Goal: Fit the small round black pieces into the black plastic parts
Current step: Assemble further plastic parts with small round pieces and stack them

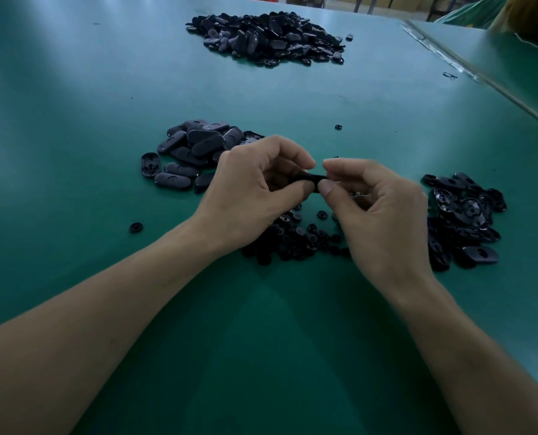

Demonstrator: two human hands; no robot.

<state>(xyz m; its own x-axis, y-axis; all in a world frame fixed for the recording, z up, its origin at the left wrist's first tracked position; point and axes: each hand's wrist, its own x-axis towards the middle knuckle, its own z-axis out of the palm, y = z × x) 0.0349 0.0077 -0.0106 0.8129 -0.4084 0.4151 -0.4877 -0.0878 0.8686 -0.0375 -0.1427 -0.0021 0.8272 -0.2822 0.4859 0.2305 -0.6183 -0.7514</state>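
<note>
You hold one black plastic part (pixel 309 178) at the middle of the frame, above the table. Your left hand (pixel 252 186) pinches one end between thumb and curled fingers, and your right hand (pixel 384 215) pinches the other end the same way. Your fingers hide whether a round piece already sits in it. The likely slip is a small piece popping out sideways if you press it in tilted, because the part is dark and your fingertips cover the seat. A dropped piece would be hard to pick out from the heap of small round pieces (pixel 302 238) just below your hands. Two strays already lie apart, one at the left (pixel 135 227) and one above your hands (pixel 338 127). A sweep of your right wrist could also mix the right pile (pixel 468 221) into that heap. The green table (pixel 261 309) is smooth and dimly lit, with another pile (pixel 195 152) left of centre and a large one (pixel 267 36) at the top. A pale strip (pixel 468 67) crosses the upper right corner.
</note>
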